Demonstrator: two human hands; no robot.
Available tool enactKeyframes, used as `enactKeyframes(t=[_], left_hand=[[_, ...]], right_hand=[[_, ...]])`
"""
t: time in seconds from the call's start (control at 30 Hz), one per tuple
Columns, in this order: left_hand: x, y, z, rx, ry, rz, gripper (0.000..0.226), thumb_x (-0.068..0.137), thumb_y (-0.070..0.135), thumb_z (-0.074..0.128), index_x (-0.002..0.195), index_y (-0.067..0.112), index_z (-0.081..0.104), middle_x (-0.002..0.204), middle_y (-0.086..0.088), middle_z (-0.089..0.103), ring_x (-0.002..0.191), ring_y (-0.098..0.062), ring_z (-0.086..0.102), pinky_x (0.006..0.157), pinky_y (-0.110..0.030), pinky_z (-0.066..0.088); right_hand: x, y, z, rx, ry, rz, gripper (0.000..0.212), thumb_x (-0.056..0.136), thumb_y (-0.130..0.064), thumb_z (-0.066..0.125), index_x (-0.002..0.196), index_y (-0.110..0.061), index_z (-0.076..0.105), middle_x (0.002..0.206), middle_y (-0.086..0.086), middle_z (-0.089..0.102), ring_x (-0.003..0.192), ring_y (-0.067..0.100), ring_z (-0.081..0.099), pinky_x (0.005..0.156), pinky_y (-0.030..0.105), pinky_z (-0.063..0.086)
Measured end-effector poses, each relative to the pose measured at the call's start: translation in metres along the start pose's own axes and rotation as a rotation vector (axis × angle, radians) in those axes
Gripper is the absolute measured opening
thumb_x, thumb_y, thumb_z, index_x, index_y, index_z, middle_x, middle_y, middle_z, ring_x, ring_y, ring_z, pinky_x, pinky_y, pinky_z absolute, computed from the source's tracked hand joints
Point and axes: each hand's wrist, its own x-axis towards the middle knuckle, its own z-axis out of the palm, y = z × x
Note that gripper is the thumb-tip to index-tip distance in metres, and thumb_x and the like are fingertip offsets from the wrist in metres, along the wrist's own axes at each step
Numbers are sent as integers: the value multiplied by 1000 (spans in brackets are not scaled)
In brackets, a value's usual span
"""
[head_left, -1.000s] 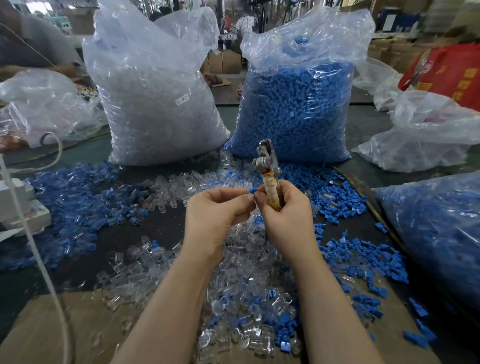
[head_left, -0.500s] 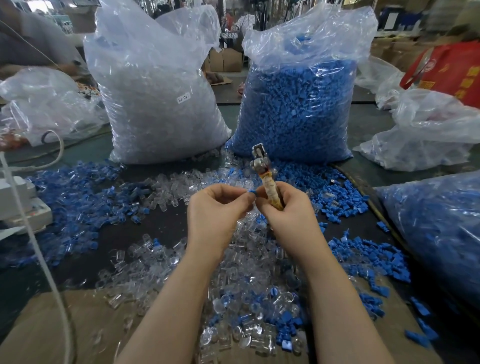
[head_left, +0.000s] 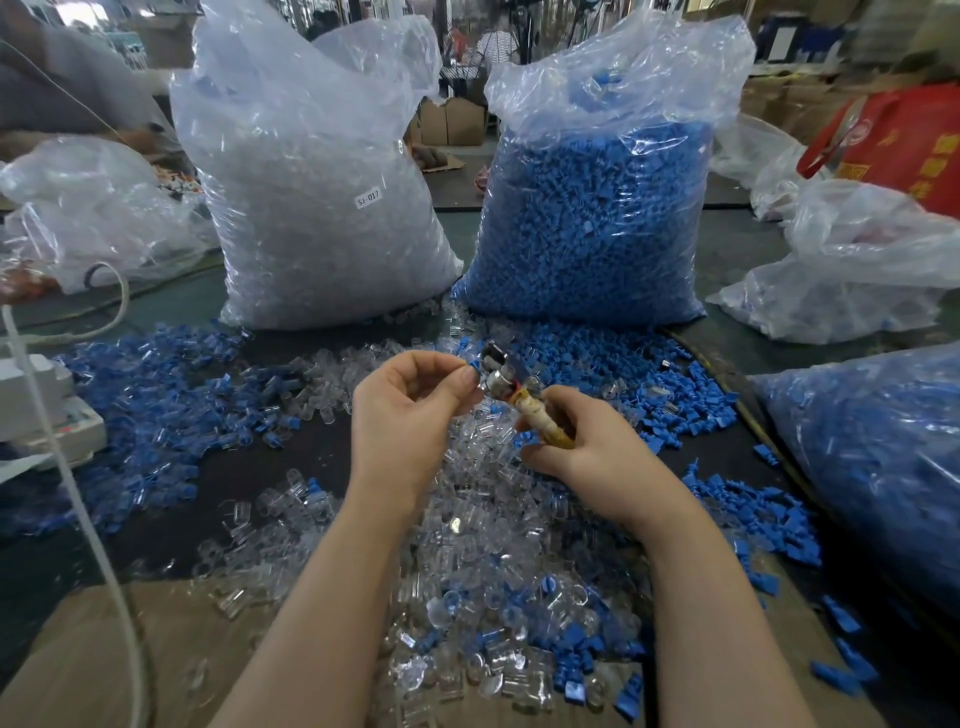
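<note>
Pinched a blue cap (head_left: 471, 370) in left hand (head_left: 410, 415) fingers (head_left: 460, 384), just beside the tool (head_left: 519, 400) head, above the clear pile (head_left: 493, 519) on the table (head_left: 291, 457). Gripped tool handle in right hand (head_left: 592, 447). Judged mid-fitting; needed next: cap lined up squarely, then pressed.

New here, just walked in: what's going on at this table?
The right hand grips a small tool by its taped handle, while the left hand pinches a blue piece at its metal head. Loose pieces, clear and blue, cover the table; a clear-piece bag and a blue-piece bag stand behind.
</note>
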Motion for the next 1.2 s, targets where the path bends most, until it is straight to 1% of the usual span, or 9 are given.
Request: enactKeyframes(t=[0.2,0.37,0.47,0.63,0.8,0.9,0.97,1.07,1.2], left_hand=[[0,4,-4,-7,-46,16,10,84,-3,69,83,7,69,72,-2,72,68,-11,70,66,-17,55],[0,7,-7,-16,-89,13,8,83,-3,69,84,5,68,74,-3,72,69,-12,70,67,-18,55],[0,7,-8,-11,-104,13,10,84,-3,69,82,7,68,72,-1,72,68,-11,69,66,-18,55],[0,6,-9,-20,-100,16,11,83,-3,68,82,8,68,70,0,71,67,-10,68,65,-18,54],[1,6,-10,-36,-99,-30,7,84,-1,69,83,6,69,71,-2,73,67,-11,70,65,-18,55],[6,9,-21,5,-44,-98,6,81,2,73,84,7,71,76,-6,75,70,-15,72,65,-21,58],[13,7,-38,198,92,-96,9,79,7,77,81,14,74,74,-4,75,72,-16,73,67,-25,60],[21,0,-74,727,351,8,3,81,19,78,82,21,77,78,-2,74,78,-18,70,81,-34,56],[26,-11,-108,1104,532,-22,12,89,13,68,96,12,77,95,-20,72,97,-41,62,77,-42,48]], right_hand=[[0,-2,-1,-11,-35,-11,18,86,-16,68,102,-15,59,92,10,62,70,19,52,64,33,40],[2,0,1,-15,-42,-14,16,86,-11,66,95,-24,61,70,-17,58,55,1,47,53,19,39],[1,0,2,-39,-39,-21,19,86,-7,61,88,-26,60,60,-25,55,49,1,45,45,13,33],[0,-1,5,-75,-8,-13,19,82,-6,57,84,-25,60,57,-18,54,45,3,43,50,27,36],[1,-2,7,-102,3,-27,15,81,-10,58,84,-25,58,59,-15,56,48,5,44,51,31,37],[2,-2,8,-135,66,-25,11,79,-15,60,87,-22,57,69,-3,61,60,19,54,58,42,46],[3,0,8,-149,149,0,12,77,-18,58,89,-21,57,74,0,63,65,24,57,59,42,48],[4,5,4,-199,269,50,16,80,-27,57,96,-27,56,79,-8,63,68,17,57,58,36,46],[6,12,0,-302,355,123,10,86,-31,57,95,-32,52,76,-11,61,66,13,55,53,32,40]])
